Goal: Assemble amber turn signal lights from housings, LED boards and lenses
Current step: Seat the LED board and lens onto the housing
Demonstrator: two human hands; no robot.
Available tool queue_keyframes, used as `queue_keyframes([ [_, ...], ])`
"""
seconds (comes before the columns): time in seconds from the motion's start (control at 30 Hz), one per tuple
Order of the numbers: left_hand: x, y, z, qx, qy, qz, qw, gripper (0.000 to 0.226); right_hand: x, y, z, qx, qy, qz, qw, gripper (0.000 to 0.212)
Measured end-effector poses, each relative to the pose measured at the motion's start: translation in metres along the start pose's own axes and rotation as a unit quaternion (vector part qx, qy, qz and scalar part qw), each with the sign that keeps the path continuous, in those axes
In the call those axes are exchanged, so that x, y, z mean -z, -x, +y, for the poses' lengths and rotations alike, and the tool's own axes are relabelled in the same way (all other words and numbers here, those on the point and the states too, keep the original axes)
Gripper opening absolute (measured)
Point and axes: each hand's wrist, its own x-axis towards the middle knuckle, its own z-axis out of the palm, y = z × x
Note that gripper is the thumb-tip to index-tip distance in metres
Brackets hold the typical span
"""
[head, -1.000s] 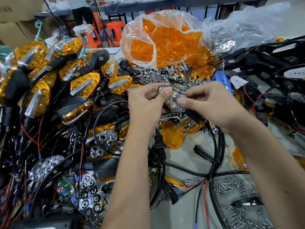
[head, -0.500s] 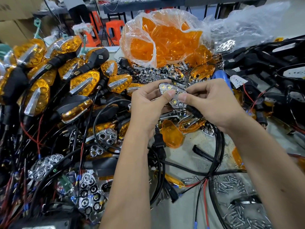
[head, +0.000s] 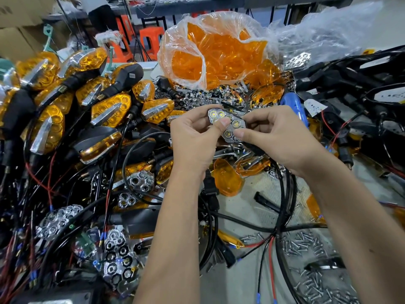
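Both hands hold one chrome LED reflector board (head: pixel 235 125) with several round cups, above the middle of the bench. My left hand (head: pixel 194 139) pinches its left end, thumb on the face. My right hand (head: pixel 278 139) grips its right side, and a black housing with a cable shows under those fingers. Loose amber lenses (head: pixel 228 179) lie just below the hands. A clear bag full of amber lenses (head: pixel 219 51) stands behind.
Finished amber signals with black stems (head: pixel 72 99) are piled at the left. Spare chrome reflectors (head: pixel 59 220) and tangled wires fill the lower left. Loose screws (head: pixel 306 244) lie at the lower right, black housings (head: pixel 361 80) at the far right, and a blue tool handle (head: pixel 292 106) behind my right hand.
Both hands have lifted the reflector board slightly and tilted it, so its upper cups now catch the light. My fingers have shifted along its edges.
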Motion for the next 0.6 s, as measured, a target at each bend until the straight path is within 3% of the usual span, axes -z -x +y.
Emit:
queue_keyframes([
  [0.1,-0.002,0.0,0.0,0.006,0.006,0.006,1.0,0.023,0.0,0.0,0.001,-0.004,-0.004,0.008,1.0,0.007],
  [0.33,-0.005,-0.002,0.002,0.034,0.014,-0.016,0.999,0.01,-0.015,-0.004,0.0,-0.014,-0.068,0.11,0.991,0.012],
  [0.4,-0.008,-0.001,0.003,0.044,0.013,-0.001,0.999,0.019,-0.019,-0.003,-0.002,-0.016,-0.08,0.126,0.989,0.009],
  [0.6,-0.006,-0.002,0.008,0.085,0.078,0.046,0.992,0.012,-0.019,-0.001,-0.011,-0.019,-0.059,0.064,0.996,0.014],
])
